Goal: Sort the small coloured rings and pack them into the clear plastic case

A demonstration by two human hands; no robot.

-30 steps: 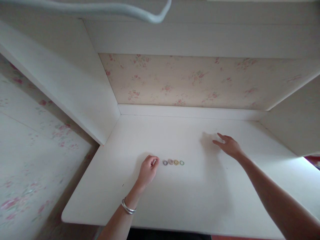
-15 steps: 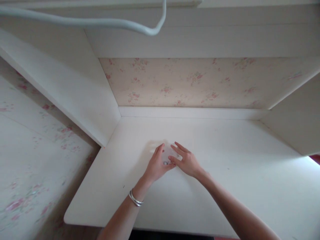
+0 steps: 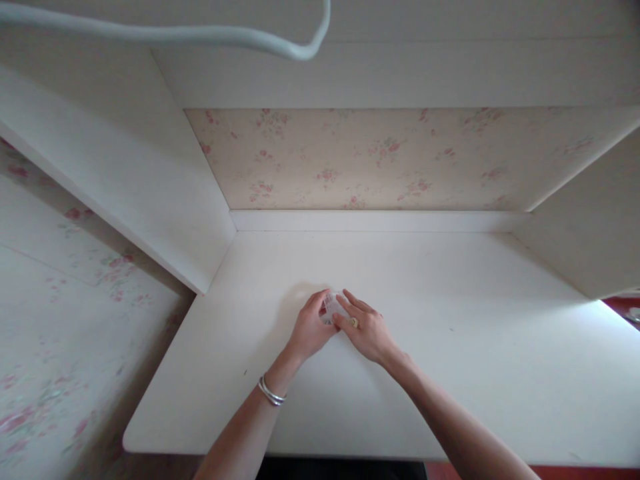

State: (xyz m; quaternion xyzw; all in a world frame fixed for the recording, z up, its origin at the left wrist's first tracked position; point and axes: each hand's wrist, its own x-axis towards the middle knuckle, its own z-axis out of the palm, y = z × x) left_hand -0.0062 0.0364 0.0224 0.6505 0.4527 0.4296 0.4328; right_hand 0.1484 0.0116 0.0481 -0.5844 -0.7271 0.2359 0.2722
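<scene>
Holding clear plastic (image 3: 337, 305): left hand (image 3: 309, 329) at 8 o'clock, fingers curled round it; right hand (image 3: 371, 333) at 4, fingers spread

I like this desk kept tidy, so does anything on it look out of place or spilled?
I see no spill. A dark speck left of the silver bracelet and a fainter speck right of the right hand stand out on the white desk, too small to identify.

Over the white desk (image 3: 480, 373), I have my left hand (image 3: 313, 327) and right hand (image 3: 365, 327) close together, fingers curved inward, both forearms (image 3: 245, 420) angling in from its near edge.
</scene>
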